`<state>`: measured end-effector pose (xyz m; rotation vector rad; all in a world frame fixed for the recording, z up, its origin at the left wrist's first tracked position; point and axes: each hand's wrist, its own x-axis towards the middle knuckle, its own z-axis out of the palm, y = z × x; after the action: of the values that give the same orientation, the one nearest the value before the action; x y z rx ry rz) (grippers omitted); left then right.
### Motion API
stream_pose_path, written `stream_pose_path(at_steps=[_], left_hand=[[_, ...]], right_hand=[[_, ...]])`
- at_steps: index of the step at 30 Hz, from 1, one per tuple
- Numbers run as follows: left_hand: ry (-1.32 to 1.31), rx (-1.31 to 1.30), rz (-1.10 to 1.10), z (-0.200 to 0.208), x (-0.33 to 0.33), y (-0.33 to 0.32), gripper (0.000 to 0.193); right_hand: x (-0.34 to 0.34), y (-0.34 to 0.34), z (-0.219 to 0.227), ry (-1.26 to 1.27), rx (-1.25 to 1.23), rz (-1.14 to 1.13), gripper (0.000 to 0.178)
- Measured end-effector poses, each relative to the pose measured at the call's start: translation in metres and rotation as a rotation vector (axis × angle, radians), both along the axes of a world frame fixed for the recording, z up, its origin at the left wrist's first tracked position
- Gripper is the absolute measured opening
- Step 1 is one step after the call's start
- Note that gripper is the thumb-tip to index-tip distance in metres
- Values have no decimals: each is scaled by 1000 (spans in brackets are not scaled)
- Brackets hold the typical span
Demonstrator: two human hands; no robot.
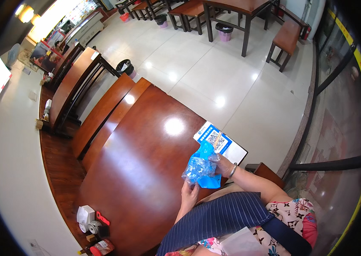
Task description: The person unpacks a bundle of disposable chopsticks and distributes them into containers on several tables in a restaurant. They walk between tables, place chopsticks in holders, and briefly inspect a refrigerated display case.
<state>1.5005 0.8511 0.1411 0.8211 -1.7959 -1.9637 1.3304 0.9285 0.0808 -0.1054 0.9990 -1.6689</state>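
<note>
Holding: we grip one crumpled blue plastic bag (200, 167) over the near edge of the red-brown table (146, 170)
Left hand (189, 192): clasps the bag's lower end
Right hand (223, 164): pinches its upper side
Progress: we judge the bag only partly spread, most of it bunched
Count: one bag, one blue-and-white card (221, 143) beyond it, one condiment cluster (93, 228) at the table's wall end

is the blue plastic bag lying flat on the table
No, the blue plastic bag is held up above the wooden table between the left hand and right hand.
</note>
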Motion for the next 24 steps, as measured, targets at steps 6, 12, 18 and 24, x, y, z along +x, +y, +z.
stream_pose_path(at_steps=[6, 12, 18, 24], left_hand=[[167, 422, -178, 3, -9, -23, 81], [102, 533, -16, 8, -43, -16, 101], [102, 298, 139, -16, -101, -22, 72], [45, 107, 458, -32, -188, -25, 34]], right_hand=[[-10, 6, 31, 461, 267, -242, 34], [-32, 10, 44, 1090, 411, -172, 35], [-69, 3, 39, 1030, 230, -43, 33], [-187, 25, 17, 368, 125, 37, 32]])
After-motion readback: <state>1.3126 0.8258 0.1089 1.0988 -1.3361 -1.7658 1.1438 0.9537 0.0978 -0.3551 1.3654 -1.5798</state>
